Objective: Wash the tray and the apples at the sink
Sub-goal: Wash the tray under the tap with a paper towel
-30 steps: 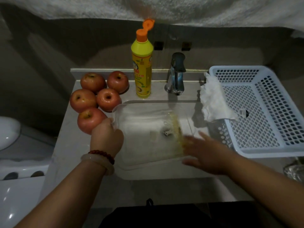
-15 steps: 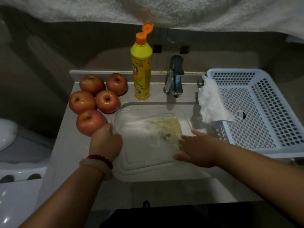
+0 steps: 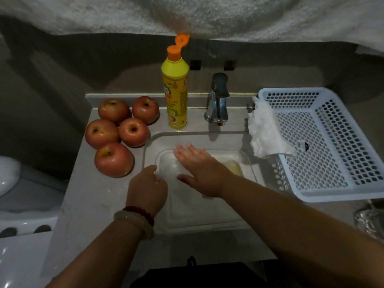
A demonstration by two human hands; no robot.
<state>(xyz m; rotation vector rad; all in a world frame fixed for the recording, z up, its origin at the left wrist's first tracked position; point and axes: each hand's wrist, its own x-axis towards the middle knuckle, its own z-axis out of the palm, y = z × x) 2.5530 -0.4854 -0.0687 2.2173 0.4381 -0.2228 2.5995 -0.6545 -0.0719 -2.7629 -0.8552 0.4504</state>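
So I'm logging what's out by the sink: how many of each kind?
Apples: 5
Soap bottle: 1
Tray: 1
Basket: 1
Cloth: 1
Total: 9

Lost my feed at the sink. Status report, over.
Left hand gripping tray edge; right hand flat inside, open. Five apples unwashed on counter. Nothing blocking.
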